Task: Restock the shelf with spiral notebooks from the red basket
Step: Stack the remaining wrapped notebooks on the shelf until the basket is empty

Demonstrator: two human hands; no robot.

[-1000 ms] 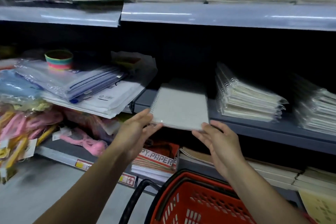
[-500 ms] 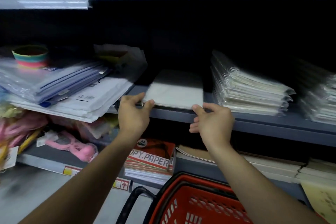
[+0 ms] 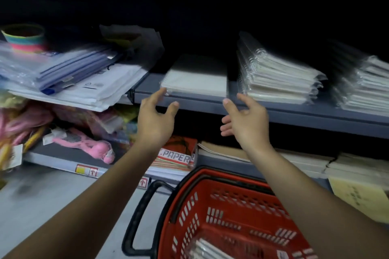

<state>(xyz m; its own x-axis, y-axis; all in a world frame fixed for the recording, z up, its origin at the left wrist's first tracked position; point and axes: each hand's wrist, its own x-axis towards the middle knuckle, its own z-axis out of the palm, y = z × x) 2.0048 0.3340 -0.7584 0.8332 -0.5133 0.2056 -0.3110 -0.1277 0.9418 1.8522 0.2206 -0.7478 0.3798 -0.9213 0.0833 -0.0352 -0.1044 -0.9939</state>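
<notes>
The notebook point(image 3: 195, 78) lies flat at the shelf point(image 3: 294, 113) front edge; left hand point(image 3: 154, 119) and right hand point(image 3: 245, 122) hang released, holding nothing. Next, reach down into the basket point(image 3: 229, 212), taking one notebook squarely

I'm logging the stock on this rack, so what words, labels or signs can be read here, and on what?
".PAPER" on the red and white paper pack on the lower shelf; its start is hidden by the left arm.
Red arrow sign on the shelf edge tag; its text is too blurred.
Print on the white envelopes: too small.
Marks on the yellow sheet: unreadable.
</notes>
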